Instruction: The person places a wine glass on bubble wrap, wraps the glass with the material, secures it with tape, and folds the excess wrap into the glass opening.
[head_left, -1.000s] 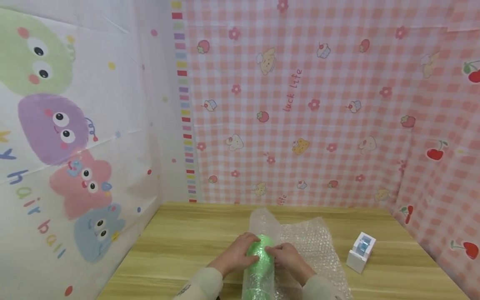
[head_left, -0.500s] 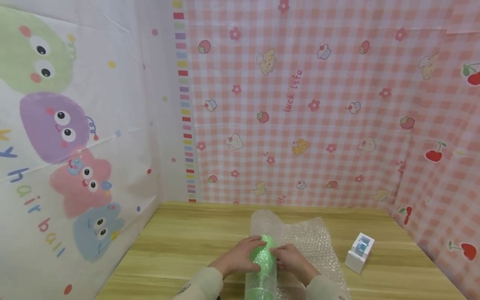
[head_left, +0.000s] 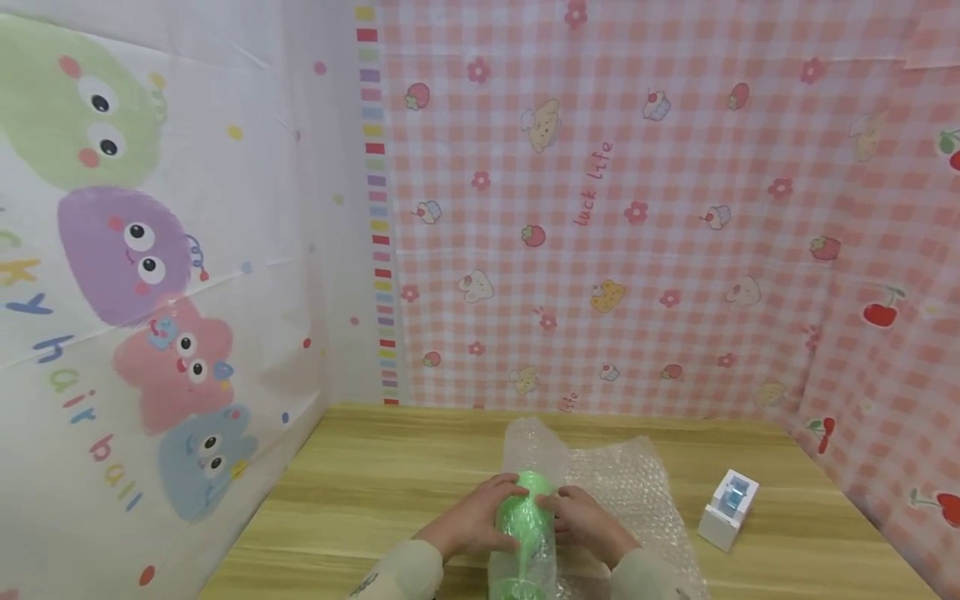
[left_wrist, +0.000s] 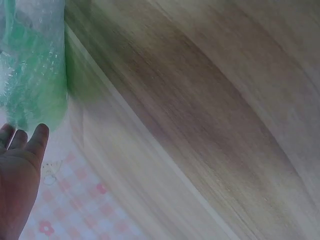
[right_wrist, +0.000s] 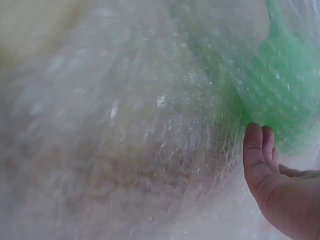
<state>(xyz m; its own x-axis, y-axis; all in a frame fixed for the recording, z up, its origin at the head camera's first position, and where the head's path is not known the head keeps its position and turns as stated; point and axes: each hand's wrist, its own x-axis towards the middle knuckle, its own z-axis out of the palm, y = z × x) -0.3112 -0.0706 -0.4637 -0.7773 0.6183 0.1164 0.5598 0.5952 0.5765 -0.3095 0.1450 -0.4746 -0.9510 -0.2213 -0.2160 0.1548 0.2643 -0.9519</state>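
Note:
A green rounded object (head_left: 523, 527) lies inside clear bubble wrap (head_left: 622, 483) at the front centre of the table. My left hand (head_left: 474, 518) holds its left side, fingers over the far part and thumb on the near part. In the left wrist view the left hand (left_wrist: 21, 175) has its fingertips against the wrapped green object (left_wrist: 32, 75). From the right, my right hand (head_left: 588, 523) touches the wrapped object with its thumb tip. The right wrist view shows the right hand (right_wrist: 280, 187) with nearly straight fingers at the wrap beside the green object (right_wrist: 287, 85).
A small white box-shaped holder with a blue part (head_left: 729, 510) stands on the wooden table (head_left: 360, 492) at the right. Loose bubble wrap spreads right of the green object. Patterned cloths hang at the back and both sides.
Both hands have stayed at the wrapped object, which has shifted slightly right in view since the first frame. The right fingers look more raised and spread from the thumb.

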